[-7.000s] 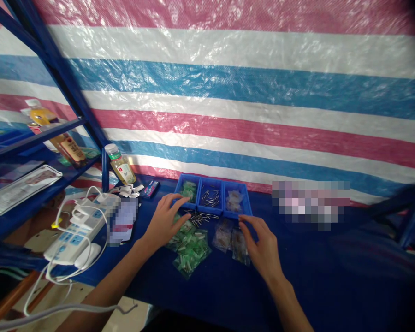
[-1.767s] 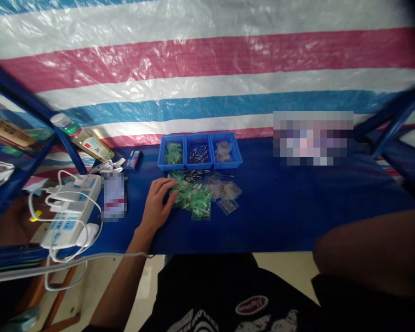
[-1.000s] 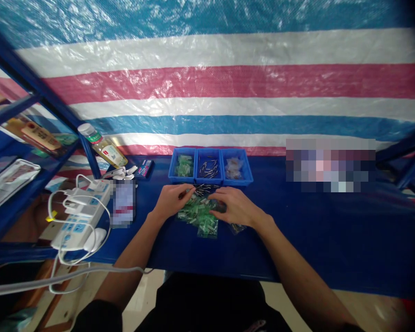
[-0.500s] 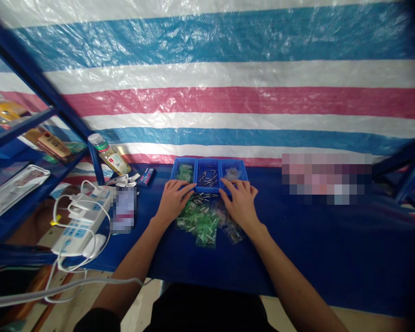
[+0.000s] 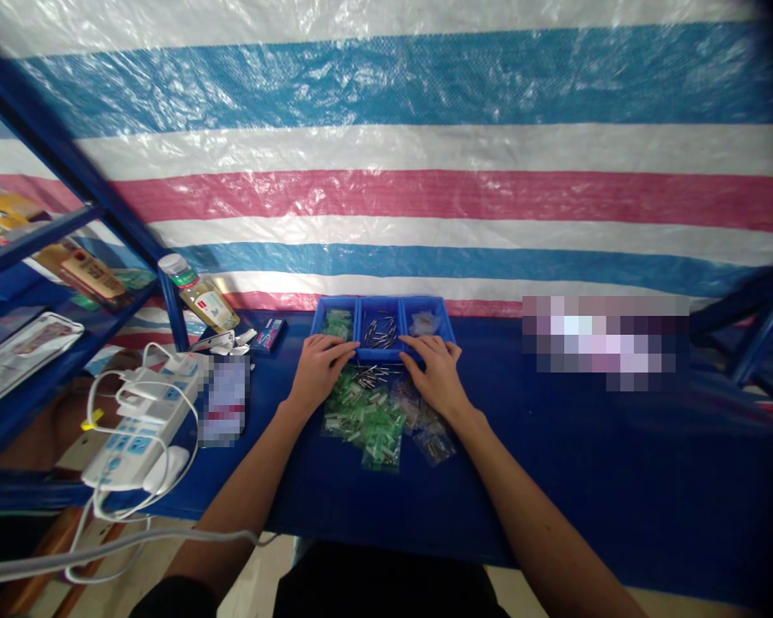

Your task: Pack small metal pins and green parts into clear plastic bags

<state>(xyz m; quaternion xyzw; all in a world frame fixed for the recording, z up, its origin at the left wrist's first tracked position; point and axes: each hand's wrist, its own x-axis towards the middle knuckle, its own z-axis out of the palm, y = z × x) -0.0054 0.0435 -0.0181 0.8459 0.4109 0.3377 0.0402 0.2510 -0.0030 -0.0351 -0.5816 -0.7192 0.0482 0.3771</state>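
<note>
Three blue bins [image 5: 380,354] stand side by side at the back of the table. Green packets [image 5: 338,322] lie in the left one, dark metal pins [image 5: 379,330] in the middle one, and clear packets [image 5: 425,324] in the right one. My left hand [image 5: 322,365] rests at the left bin's front edge, fingers stretched and thumb a little apart. At the right bin's front, my right hand [image 5: 436,371] touches the rim with fingers spread. Between my wrists lie a heap of green packets [image 5: 377,425], loose pins [image 5: 374,375] and small clear packets [image 5: 435,445].
To the left are a white power strip [image 5: 138,429] with cables, a blurred-out flat item [image 5: 225,399], a small dark box [image 5: 269,336] and a drink bottle [image 5: 199,296]. A blue metal frame [image 5: 125,232] rises there. A pixelated item [image 5: 605,339] lies at right. Striped sheeting [image 5: 425,197] hangs behind.
The view has shifted slightly. Both hands stay at the bins' front edges, and my left thumb is now nearer its index finger. The bins and packets keep their arrangement.
</note>
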